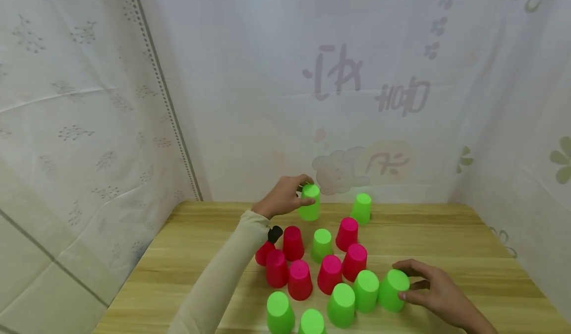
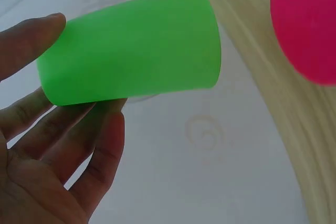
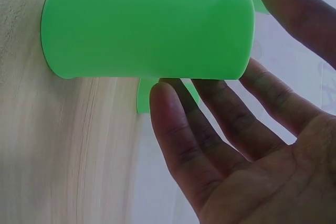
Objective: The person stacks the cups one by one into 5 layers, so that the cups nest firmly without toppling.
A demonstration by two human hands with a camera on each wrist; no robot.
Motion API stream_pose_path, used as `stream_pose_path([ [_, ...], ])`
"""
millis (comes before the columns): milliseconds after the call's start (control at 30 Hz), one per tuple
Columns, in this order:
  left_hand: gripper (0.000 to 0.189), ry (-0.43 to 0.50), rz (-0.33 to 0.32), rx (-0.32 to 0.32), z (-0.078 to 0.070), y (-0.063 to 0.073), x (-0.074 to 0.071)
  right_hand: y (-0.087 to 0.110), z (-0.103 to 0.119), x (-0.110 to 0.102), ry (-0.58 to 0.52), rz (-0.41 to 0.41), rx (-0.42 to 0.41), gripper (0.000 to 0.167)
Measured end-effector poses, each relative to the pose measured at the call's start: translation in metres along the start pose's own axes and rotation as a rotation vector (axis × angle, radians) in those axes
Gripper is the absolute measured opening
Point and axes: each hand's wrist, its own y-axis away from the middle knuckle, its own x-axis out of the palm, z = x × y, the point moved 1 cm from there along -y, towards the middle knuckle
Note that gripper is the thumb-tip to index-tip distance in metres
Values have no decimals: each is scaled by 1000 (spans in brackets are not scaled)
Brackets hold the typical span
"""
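Near the table's back edge my left hand (image 1: 285,195) holds an upside-down green cup (image 1: 310,202), thumb on the near side. The left wrist view shows the thumb on this green cup (image 2: 131,48) and the fingers behind it; I cannot tell if its rim touches the table. At the front right my right hand (image 1: 434,289) grips another upside-down green cup (image 1: 393,292) standing on the table. In the right wrist view the fingers (image 3: 176,135) lie along the side of that green cup (image 3: 147,27), with the thumb near its narrower end.
Several upside-down red cups (image 1: 330,274) stand in the middle, around a green cup (image 1: 322,246). One green cup (image 1: 362,208) is at the back right; several green cups (image 1: 280,311) line the front. A printed white curtain (image 1: 267,101) rises behind the wooden table (image 1: 178,254).
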Motion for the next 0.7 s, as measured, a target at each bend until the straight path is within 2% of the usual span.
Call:
stream_pose_path([
  [433,40,3,59,-92,12,-14,14,-1,-2,2,-26,-2,9,52],
  [700,41,14,111,-137,22,-25,28,0,-1,2,-26,-8,47,51],
])
